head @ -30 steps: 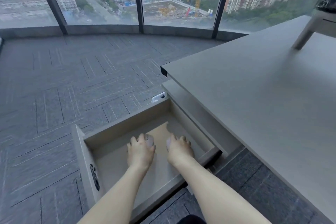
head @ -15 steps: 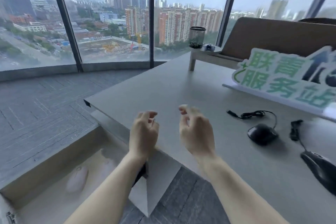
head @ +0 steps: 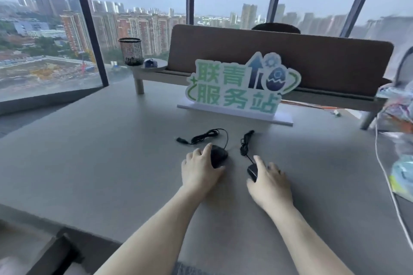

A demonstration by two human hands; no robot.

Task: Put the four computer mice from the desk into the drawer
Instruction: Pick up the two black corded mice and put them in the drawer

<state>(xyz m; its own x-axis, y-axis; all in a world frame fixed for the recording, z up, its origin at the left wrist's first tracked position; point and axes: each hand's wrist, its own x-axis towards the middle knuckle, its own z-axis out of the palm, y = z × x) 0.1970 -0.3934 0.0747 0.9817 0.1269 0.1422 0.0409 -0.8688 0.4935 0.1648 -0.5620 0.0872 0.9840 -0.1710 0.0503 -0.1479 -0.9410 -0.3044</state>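
Two black wired mice lie on the grey desk (head: 100, 163). My left hand (head: 199, 172) covers the left black mouse (head: 218, 156), fingers wrapped over its top. My right hand (head: 269, 182) rests on the right black mouse (head: 252, 172), of which only the left edge shows. Each mouse trails a coiled black cable, the left cable (head: 201, 137) and the right cable (head: 245, 143), toward the sign. Both mice sit on the desk surface. The drawer lies at the blurred lower left corner (head: 20, 261); its inside is hard to make out.
A green and white standing sign (head: 237, 91) stands just beyond the cables. Behind it run a brown divider panel (head: 290, 60) and a raised shelf with a mesh pen cup (head: 131, 51). Bags and a white cord (head: 388, 187) crowd the desk's right edge.
My view swung from the open drawer up to the desk. Both hands left the two white mice in the drawer, crossed over, and came down on the two black mice.
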